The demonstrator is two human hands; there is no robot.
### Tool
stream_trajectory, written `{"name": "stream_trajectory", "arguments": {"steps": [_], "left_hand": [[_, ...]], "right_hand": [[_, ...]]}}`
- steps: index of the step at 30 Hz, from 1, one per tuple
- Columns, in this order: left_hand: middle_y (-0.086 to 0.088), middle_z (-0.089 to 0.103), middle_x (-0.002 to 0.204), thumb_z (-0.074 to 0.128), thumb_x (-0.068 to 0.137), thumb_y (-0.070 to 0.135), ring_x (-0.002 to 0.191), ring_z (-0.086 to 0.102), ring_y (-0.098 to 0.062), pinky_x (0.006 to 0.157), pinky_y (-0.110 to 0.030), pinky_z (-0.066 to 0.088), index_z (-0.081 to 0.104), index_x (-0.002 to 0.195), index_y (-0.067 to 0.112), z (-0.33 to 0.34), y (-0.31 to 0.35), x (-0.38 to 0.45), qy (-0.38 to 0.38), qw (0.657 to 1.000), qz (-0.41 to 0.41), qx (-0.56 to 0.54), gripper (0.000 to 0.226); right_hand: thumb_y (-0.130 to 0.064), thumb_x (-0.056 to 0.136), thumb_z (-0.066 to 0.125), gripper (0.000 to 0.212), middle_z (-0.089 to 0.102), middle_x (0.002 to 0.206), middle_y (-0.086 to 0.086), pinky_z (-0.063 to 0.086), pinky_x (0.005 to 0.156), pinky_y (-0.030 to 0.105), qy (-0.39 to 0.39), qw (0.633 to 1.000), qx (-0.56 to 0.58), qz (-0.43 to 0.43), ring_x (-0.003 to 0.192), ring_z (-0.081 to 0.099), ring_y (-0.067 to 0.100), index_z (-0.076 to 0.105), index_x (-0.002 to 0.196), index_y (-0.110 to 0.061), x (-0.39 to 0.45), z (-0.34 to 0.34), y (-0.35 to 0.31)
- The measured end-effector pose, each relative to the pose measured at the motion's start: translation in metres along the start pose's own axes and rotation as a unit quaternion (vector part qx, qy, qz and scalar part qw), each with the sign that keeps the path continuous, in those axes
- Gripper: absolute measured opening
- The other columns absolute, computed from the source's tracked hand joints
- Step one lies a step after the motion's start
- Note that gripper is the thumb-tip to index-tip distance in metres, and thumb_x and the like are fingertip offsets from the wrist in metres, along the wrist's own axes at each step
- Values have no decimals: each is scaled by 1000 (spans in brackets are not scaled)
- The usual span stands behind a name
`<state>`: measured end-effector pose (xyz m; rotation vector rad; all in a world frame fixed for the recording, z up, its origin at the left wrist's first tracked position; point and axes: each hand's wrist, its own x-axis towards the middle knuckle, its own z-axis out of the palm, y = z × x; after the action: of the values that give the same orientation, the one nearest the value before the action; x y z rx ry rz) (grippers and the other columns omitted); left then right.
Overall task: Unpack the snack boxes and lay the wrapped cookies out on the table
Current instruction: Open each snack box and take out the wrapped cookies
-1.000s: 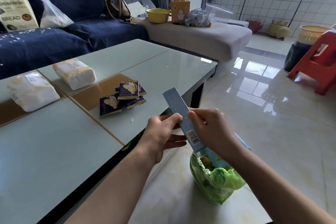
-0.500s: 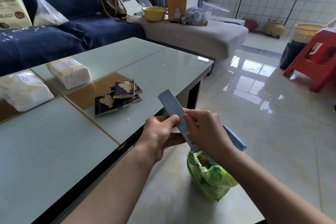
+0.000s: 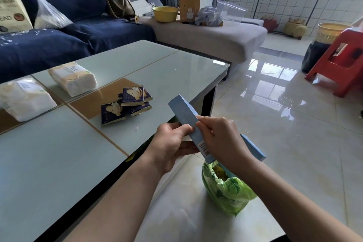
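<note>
A long light-blue snack box (image 3: 186, 117) with a barcode near its lower end is held edge-on beyond the table's near right edge, above the floor. My left hand (image 3: 172, 143) pinches its left side and my right hand (image 3: 220, 139) grips it from the right, fingers over its top edge. Whether the box is open I cannot tell. A small heap of dark purple wrapped cookies (image 3: 127, 104) lies on the glass coffee table (image 3: 59, 163), left of and beyond the box.
A green plastic bag (image 3: 225, 188) stands on the tiled floor under my right wrist. Two white tissue packs (image 3: 73, 78) (image 3: 23, 98) lie at the table's left. A blue sofa (image 3: 68, 39), a grey ottoman (image 3: 206, 37) and a red stool (image 3: 341, 65) surround the table.
Both hands keep hold of the blue box in nearly the same place. My right fingers have slid a little up along its top edge.
</note>
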<state>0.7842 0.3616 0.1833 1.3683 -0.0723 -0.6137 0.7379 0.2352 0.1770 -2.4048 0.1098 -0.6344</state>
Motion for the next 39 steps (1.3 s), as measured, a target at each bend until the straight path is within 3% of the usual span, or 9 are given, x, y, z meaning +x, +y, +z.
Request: {"name": "stream_trajectory", "arguments": {"steps": [7, 11, 16, 21, 24, 31, 39], "left_hand": [[-25, 65, 94, 48, 97, 2, 59, 69, -29, 55, -36, 60, 65, 97, 1, 2, 0, 0, 3, 1000, 4, -3, 17], [-24, 66, 89, 47, 97, 0, 58, 68, -27, 55, -36, 60, 66, 96, 0, 3, -2, 1, 23, 1000, 16, 4, 19], [-19, 68, 86, 48, 99, 3, 59, 70, -25, 53, -32, 59, 67, 90, 9, 5, 3, -2, 4, 999, 40, 16, 22], [-10, 72, 83, 52, 99, 8, 66, 72, -22, 64, -35, 62, 68, 91, 17, 8, -2, -4, -3, 995, 63, 71, 20], [-5, 73, 82, 54, 99, 10, 69, 72, -14, 71, -36, 61, 69, 93, 18, 10, -5, -5, -10, 989, 86, 117, 17], [-3, 73, 81, 55, 98, 10, 70, 72, -15, 72, -39, 61, 68, 93, 20, 8, -5, -7, -19, 989, 87, 121, 17], [-4, 74, 86, 55, 98, 10, 74, 73, -15, 70, -37, 62, 67, 92, 27, 8, -7, -5, -12, 986, 102, 129, 21]], "right_hand": [[-22, 97, 50, 24, 68, 73, 11, 49, 67, 41, -10, 999, -32, -9, 67, 57, 32, 69, 97, -8, -1, 3, 2], [-20, 99, 48, 22, 66, 73, 14, 45, 63, 39, -18, 997, -62, -37, 67, 55, 37, 68, 103, -12, -4, 3, -5], [-20, 97, 51, 23, 72, 76, 10, 48, 65, 40, 33, 999, -28, -26, 67, 60, 34, 71, 104, -13, 0, -1, -6], [-30, 94, 54, 22, 68, 74, 5, 40, 66, 32, -4, 999, -15, 36, 72, 56, 28, 69, 94, -13, 3, -4, -1], [-31, 95, 55, 23, 65, 71, 4, 37, 57, 20, -39, 998, -5, 51, 65, 52, 21, 71, 90, -15, 4, -4, 3], [-22, 94, 58, 35, 43, 52, -6, 32, 49, 18, -72, 995, -6, 62, 50, 34, 12, 57, 67, -1, 6, -8, 6], [-18, 94, 58, 33, 49, 50, -6, 34, 50, 16, -37, 998, -1, 43, 47, 38, 10, 61, 65, -2, 6, -1, 8]]}}
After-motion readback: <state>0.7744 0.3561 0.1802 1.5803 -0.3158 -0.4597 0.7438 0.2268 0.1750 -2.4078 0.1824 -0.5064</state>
